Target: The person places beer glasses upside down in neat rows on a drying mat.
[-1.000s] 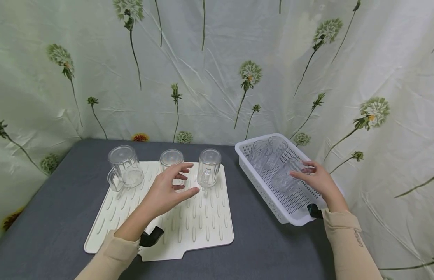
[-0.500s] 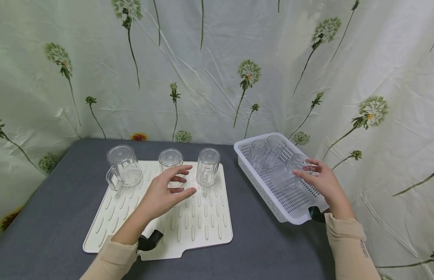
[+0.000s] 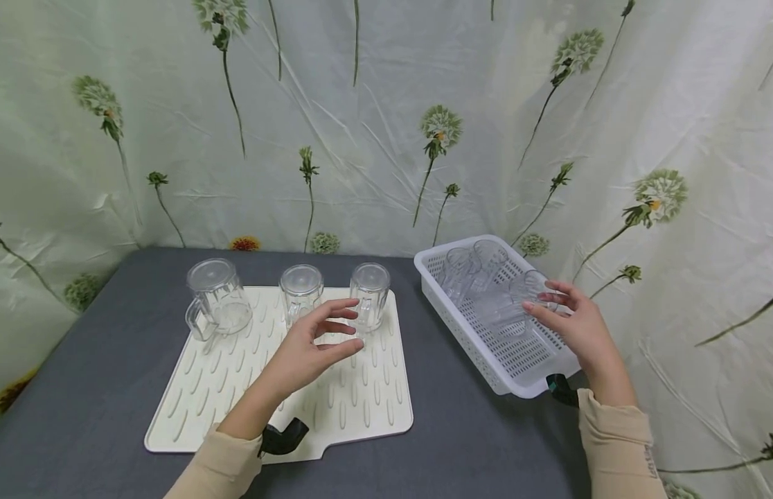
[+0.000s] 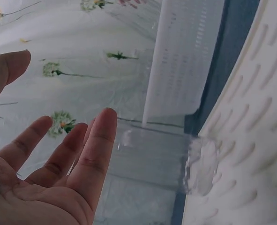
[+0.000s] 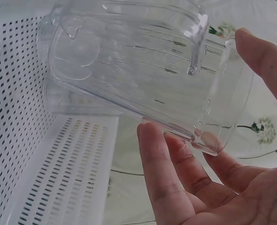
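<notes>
My right hand (image 3: 580,326) grips a clear glass mug (image 5: 143,70) by its thick end, thumb on one side and fingers on the other. The mug lies tilted in the white perforated basket (image 3: 464,346), with its held end raised. Two more clear glasses (image 3: 458,274) lean at the basket's far end. Over the cream ribbed mat (image 3: 361,398), my left hand (image 3: 312,350) hovers with spread, slightly bent fingers and holds nothing. Behind it, a small mug (image 3: 301,287) and another small mug (image 3: 370,291) stand upside down; a large mug (image 3: 218,298) stands left of them.
A dark grey cloth (image 3: 449,443) covers the table, with a strip of it between mat and basket. A flower-printed curtain (image 3: 374,152) hangs behind the table and along the right side, close to the basket.
My right hand has closed around the mug in the basket and tipped its near end upward. My left hand has shifted slightly right above the mat.
</notes>
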Demonstrator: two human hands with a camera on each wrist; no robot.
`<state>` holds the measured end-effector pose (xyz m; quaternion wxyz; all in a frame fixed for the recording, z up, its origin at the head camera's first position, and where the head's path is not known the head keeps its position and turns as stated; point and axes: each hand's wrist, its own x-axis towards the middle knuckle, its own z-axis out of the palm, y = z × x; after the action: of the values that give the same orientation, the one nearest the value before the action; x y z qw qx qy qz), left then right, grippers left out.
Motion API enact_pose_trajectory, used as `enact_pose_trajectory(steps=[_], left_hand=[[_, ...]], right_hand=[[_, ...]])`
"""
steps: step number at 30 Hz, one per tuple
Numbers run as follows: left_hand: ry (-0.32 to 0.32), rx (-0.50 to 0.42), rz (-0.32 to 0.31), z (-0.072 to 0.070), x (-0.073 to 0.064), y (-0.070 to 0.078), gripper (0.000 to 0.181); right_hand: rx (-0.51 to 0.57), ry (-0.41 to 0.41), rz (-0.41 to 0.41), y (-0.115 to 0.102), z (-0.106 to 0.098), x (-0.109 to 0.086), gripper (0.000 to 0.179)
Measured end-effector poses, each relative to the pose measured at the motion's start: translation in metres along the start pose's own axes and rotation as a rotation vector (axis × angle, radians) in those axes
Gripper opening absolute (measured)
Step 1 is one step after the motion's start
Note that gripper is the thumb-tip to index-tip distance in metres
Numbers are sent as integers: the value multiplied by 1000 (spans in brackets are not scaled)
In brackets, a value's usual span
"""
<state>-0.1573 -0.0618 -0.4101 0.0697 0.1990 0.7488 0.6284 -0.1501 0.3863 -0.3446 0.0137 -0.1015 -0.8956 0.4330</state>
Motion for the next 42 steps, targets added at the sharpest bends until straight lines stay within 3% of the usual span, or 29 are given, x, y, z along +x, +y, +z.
enact_pose_trajectory(steps=[7,17,22,27,42], left_hand=[[-34,-84,12,7,4,-1,61],[-92,-291,5,16,8,-1,62],[-107,-298,-9,20,11,-2,65],[-96,-296,-23,24,14,-5,64],[-99,-302,-42,32,27,-4,62]], right_hand=[[55,27,-8,-7,4,-10,87],[139,33,-53,-11,9,-19,76],[227,37,-80,-13,13,-23,68],[334,2,-89,-15,21,-27,72],[477,-26,-175,-25,38,-43,61]])
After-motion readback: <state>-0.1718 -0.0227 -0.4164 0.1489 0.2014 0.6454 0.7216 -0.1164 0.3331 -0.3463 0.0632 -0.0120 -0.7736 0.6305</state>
